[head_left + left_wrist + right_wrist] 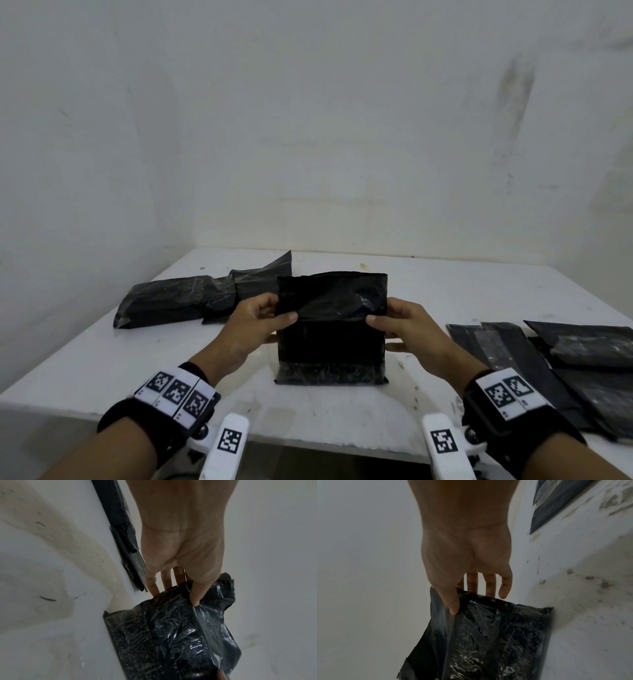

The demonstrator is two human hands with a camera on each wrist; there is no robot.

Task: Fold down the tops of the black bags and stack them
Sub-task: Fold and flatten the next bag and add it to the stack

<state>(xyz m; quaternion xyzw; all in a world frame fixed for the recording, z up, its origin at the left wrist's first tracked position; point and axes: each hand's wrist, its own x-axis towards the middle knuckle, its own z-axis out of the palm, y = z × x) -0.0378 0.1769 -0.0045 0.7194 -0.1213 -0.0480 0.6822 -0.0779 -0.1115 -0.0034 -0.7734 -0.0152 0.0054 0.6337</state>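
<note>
- While it stands upright on the white table [102, 359], the bag [330, 346] in the middle is held at both side edges, its bottom edge resting on the tabletop.
- The left hand [253, 323] pinches the bag's left edge: the thumb lies on the near face, the fingers reach round behind. The left wrist view shows the thumb [197, 596] pressed into the crinkled plastic, with the other fingers behind the bag [180, 635].
- The right hand [404, 325] pinches the right edge likewise, thumb in front and fingers behind; in the right wrist view the thumb [452, 605] is on the bag [488, 635], while the little finger hangs free of it.
- The bag's upper part is bent toward the person and hangs as a glossy flap [332, 301] over the near face, reaching down to thumb level.
- The lower band of the bag shows grainy black contents through the plastic.
- At the far left of the table lie other black bags [178, 301], partly overlapping, lying flat; one corner of plastic sticks up behind them.
- At the right lie more bags [565, 363], flat and overlapping, reaching the table's near right edge.
- A grey-white wall [308, 120] stands behind the table.
- Both wrists wear black bands with square printed markers [174, 390].
</note>
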